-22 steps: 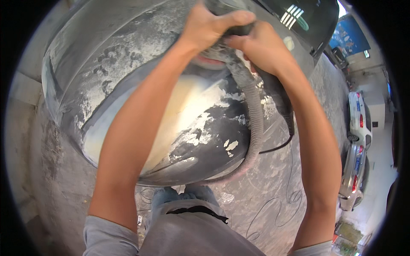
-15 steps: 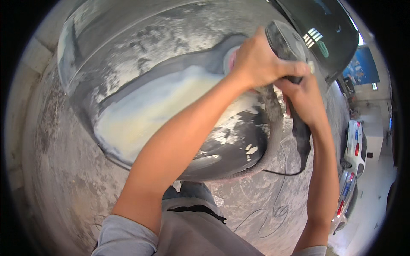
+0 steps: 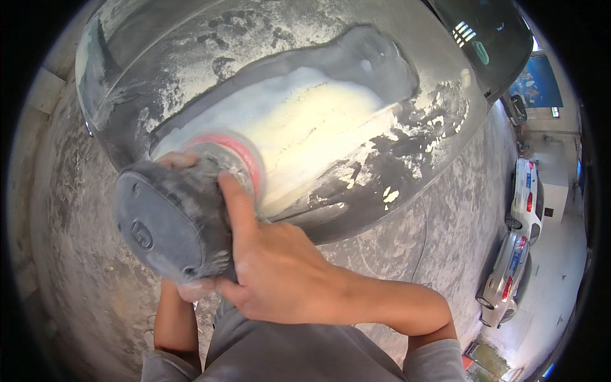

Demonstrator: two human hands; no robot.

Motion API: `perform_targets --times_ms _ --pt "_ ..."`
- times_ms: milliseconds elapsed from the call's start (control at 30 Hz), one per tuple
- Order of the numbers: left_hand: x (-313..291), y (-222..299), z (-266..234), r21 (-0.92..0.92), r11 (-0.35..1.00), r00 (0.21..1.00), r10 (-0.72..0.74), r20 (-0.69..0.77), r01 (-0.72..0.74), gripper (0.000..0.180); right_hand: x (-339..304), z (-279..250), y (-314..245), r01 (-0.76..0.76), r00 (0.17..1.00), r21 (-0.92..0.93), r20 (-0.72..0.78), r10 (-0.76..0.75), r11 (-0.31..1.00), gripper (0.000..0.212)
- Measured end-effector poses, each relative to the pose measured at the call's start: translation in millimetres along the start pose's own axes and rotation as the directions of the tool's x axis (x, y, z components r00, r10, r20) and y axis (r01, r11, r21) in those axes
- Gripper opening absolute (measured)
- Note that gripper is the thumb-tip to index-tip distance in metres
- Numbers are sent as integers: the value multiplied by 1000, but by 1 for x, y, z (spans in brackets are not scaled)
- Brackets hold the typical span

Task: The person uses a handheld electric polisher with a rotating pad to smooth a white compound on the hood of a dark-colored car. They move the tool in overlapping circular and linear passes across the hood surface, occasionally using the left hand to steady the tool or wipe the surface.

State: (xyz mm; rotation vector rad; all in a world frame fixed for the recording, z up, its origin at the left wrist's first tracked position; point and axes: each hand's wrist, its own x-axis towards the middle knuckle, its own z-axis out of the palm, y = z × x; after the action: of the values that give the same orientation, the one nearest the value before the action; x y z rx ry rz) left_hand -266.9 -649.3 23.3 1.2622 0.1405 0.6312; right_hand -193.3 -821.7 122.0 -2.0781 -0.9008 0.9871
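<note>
A dusty grey-black power sander [image 3: 168, 219] is at the left, its round pad with a pink-red rim [image 3: 232, 149] against the pale filler patch [image 3: 324, 118] on a worn dark car panel [image 3: 375, 172]. My right hand [image 3: 277, 270] is wrapped round the near side of the sander's body, index finger stretched toward the pad. My left hand [image 3: 194, 291] grips the sander from below, mostly hidden by it; its forearm rises from the lower edge. The filler is whitish and pale yellow, bordered by a sanded grey band.
A dark glossy windscreen [image 3: 484, 44] stands at the upper right. Beyond are a white car [image 3: 526, 194], a silver car [image 3: 509, 274] and a blue wall panel [image 3: 540, 83]. A thin cord [image 3: 422, 248] lies on the stained concrete floor [image 3: 76, 216].
Both hands have carried the sander from the patch's upper right end down to its lower left end. The filler that my arms covered now shows.
</note>
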Motion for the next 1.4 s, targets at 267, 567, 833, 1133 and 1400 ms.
perform_targets --times_ms 267,567,833,1133,1400 --pt "62 -43 116 156 958 952 204 228 -242 110 -37 -72 46 -33 957 -60 -289 14 998 69" --pt "81 -57 193 290 921 966 246 80 -259 113 -50 -125 82 -121 887 115 -434 159 986 13" --pt "-18 -33 52 126 976 981 186 -48 -179 106 -38 -18 52 263 956 -238 -70 -286 935 103" --pt "-68 0 -31 72 996 976 70 -208 -56 105 5 52 -14 107 987 -208 141 -78 972 116" --pt "-3 -33 73 13 990 989 142 -41 -141 103 -36 -23 28 19 979 -102 -200 -39 995 99"
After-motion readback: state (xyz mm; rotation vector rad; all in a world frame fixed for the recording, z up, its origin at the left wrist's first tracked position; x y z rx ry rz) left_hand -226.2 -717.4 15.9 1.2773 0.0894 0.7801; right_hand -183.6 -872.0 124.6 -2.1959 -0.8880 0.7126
